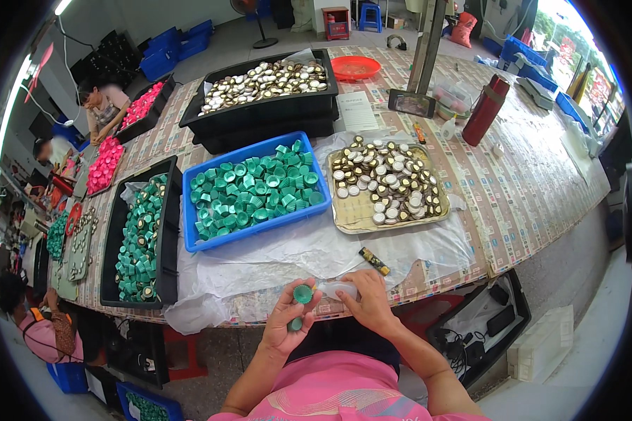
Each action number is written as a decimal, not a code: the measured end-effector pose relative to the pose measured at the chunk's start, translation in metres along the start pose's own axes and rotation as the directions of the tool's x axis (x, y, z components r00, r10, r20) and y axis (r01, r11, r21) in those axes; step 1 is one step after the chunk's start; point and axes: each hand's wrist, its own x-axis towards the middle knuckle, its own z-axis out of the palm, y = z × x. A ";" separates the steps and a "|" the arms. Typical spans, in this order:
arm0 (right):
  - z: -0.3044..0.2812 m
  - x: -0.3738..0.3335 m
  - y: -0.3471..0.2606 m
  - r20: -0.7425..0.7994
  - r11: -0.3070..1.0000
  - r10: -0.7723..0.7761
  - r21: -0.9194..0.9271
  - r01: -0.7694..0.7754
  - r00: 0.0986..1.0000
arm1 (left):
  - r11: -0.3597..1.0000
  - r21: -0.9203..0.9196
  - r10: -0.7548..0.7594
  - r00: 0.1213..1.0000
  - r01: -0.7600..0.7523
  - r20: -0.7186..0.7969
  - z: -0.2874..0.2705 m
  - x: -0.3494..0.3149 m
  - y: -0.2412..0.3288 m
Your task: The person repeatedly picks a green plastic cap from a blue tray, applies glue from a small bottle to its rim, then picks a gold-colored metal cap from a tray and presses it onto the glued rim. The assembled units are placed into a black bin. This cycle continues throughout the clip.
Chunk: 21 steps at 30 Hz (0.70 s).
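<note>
Near the table's front edge, my left hand is closed on a small green fluted cup, its opening facing up. Lower in the same palm shows a second green cup. My right hand is closed around a translucent whitish object, its end close to the held cup; the fingers partly hide it, and its kind is unclear. Just beyond the right hand lies a black and gold cylinder. Farther off, a blue bin holds many green cups, beside a metal tray of white-faced, gold-and-dark round pieces.
At left stands a long black bin of green cups. A black crate of round pieces sits behind, near a red plate. A red flask and a phone by a metal post occupy the right. Other people work at far left.
</note>
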 end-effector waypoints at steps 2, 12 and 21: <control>-0.005 0.007 0.002 -0.089 0.997 -0.074 -0.012 0.073 0.993 | 0.990 -0.126 -0.061 0.997 0.066 0.044 -0.006 0.001 0.000; -0.034 0.114 0.081 -0.344 0.910 -0.053 -0.402 -0.096 0.938 | 0.978 -0.159 -0.127 0.990 0.136 0.065 -0.005 -0.001 -0.008; -0.025 0.152 0.096 -0.164 0.842 0.085 -0.516 -0.159 0.983 | 0.982 -0.118 -0.141 0.987 0.150 0.080 -0.007 0.001 -0.009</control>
